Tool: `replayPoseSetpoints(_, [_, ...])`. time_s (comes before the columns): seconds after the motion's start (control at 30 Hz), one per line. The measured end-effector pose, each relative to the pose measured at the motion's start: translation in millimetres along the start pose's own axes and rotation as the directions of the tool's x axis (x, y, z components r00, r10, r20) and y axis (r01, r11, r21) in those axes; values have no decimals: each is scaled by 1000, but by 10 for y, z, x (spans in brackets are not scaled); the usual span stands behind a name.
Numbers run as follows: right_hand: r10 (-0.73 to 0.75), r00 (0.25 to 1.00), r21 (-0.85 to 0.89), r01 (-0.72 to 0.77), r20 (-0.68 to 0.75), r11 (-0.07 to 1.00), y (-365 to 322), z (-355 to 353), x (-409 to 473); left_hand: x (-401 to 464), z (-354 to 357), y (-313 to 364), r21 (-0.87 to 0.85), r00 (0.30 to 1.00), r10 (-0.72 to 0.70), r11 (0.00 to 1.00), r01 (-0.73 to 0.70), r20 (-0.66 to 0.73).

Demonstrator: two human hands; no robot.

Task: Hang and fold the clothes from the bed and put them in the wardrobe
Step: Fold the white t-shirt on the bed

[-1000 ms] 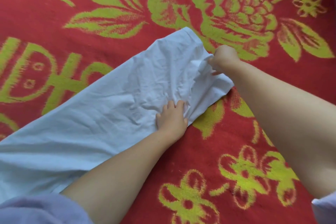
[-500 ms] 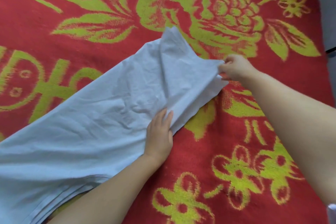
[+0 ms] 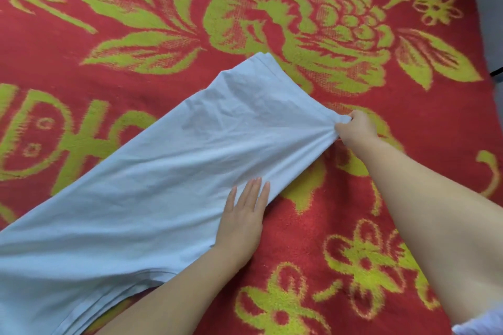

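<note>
Cloth (image 3: pixel 168 185), pale blue and folded long, is laid slantwise on the bed (image 3: pixel 353 239), its long axis running from the near left edge of the view up toward the far right. The far end is bunched and pinched in the right hand (image 3: pixel 355 130), whose fingers are curled round the corner and by which the fabric is drawn taut to the right. The left hand (image 3: pixel 243 219) is laid flat on the near long edge, fingers straight and together, so that the middle of the garment is pressed down. The free far corner is left lying unheld beyond the right hand, toward the bed's far side. The right hand is judged nearer to the end that would be folded back, and the fold would run along the axis toward the near left. Bare red-and-green cover is seen on both long sides, and the bed's right edge is just visible at far right.
</note>
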State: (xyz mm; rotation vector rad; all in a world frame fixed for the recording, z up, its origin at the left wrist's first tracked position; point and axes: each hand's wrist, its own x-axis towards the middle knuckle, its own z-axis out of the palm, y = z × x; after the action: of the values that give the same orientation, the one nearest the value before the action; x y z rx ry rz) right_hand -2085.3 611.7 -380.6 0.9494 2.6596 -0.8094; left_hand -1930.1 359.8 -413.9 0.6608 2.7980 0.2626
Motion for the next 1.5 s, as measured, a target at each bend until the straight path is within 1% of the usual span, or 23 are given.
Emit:
replayPoseSetpoints(0.1, [116,992,-29,-115,46,993,110,93,-17,-23,-155,-57,39,992,-62,998,58,114])
replayPoseSetpoints(0.17, [157,986,-135,-150,50,979,64,101,-65,-20,-120,-110,11,967,-29,1000,27,252])
replayPoseSetpoints(0.23, [5,999,-284,-14,-35,959,-119,80,-129,5,-160,-194,-121,963,86,991,-56,255])
replayPoseSetpoints(0.27, [-180,982,-338,150,-60,929,-258,97,-181,40,-250,-269,-191,966,162,974,-123,201])
replayPoseSetpoints(0.3, [-396,917,-353,357,-42,865,-421,155,-259,94,-333,-372,-207,974,206,961,-184,94])
replayPoseSetpoints(0.37, [-720,678,-287,726,145,625,-767,412,-471,257,-390,-629,-76,975,143,985,-157,-169])
replayPoseSetpoints(0.43, [-820,435,-194,900,372,390,-1051,846,-720,402,-394,-924,5,967,-92,995,96,-238])
replayPoseSetpoints(0.47, [-809,366,-177,930,460,321,-1155,1073,-809,440,-358,-1045,-14,950,-235,971,237,-203])
replayPoseSetpoints(0.5, [-782,342,-193,940,521,282,-1224,1279,-841,447,-286,-1145,-48,920,-364,931,361,-145])
replayPoseSetpoints(0.57, [-760,349,-290,932,547,219,-1297,1515,-695,416,-114,-1273,-52,874,-467,884,465,-136])
replayPoseSetpoints(0.63, [-768,417,-369,895,486,252,-1314,1515,-345,389,-37,-1299,-43,880,-445,895,444,-167])
replayPoseSetpoints(0.73, [-701,628,-455,761,338,463,-1286,1288,297,417,42,-1297,-36,877,-411,909,416,-249])
replayPoseSetpoints(0.83, [-467,862,-504,497,197,706,-1259,1027,758,437,94,-1321,-36,871,-401,912,408,-284])
replayPoseSetpoints(0.9, [-355,928,-536,357,111,765,-1284,1002,738,484,91,-1350,-27,872,-415,906,423,-258])
replayPoseSetpoints(0.93, [-361,931,-560,332,62,760,-1305,1048,597,500,69,-1349,-24,877,-429,900,435,-215])
replayPoseSetpoints(1.0, [-494,869,-560,420,21,714,-1335,1201,133,525,20,-1322,-35,895,-432,902,431,-113])
replayPoseSetpoints(1.03, [-574,816,-519,520,66,678,-1335,1305,-180,503,-4,-1322,-43,909,-410,912,408,-68])
replayPoseSetpoints(1.1, [-683,688,-416,711,245,567,-1295,1561,-860,340,-72,-1471,-41,944,-331,943,331,-8])
replayPoseSetpoints(1.17, [-716,579,-385,809,391,444,-1169,1838,-1440,-20,-126,-1811,-10,960,-279,960,279,-6])
replayPoseSetpoints(1.2, [-721,568,-388,816,396,429,-1098,1955,-1655,-265,-133,-2029,-2,960,-279,960,279,-13])
replayPoseSetpoints(1.3, [-693,618,-324,786,372,527,-1035,2154,-2203,-1144,-66,-2684,33,937,-346,937,347,-45])
replayPoseSetpoints(1.4, [-751,498,-271,867,434,418,-1000,2331,-2861,-2017,-99,-3120,32,864,-502,865,501,39])
replayPoseSetpoints(1.5, [-691,391,-138,909,608,393,-884,2468,-3597,-2612,-255,-3348,27,867,-482,876,482,125])
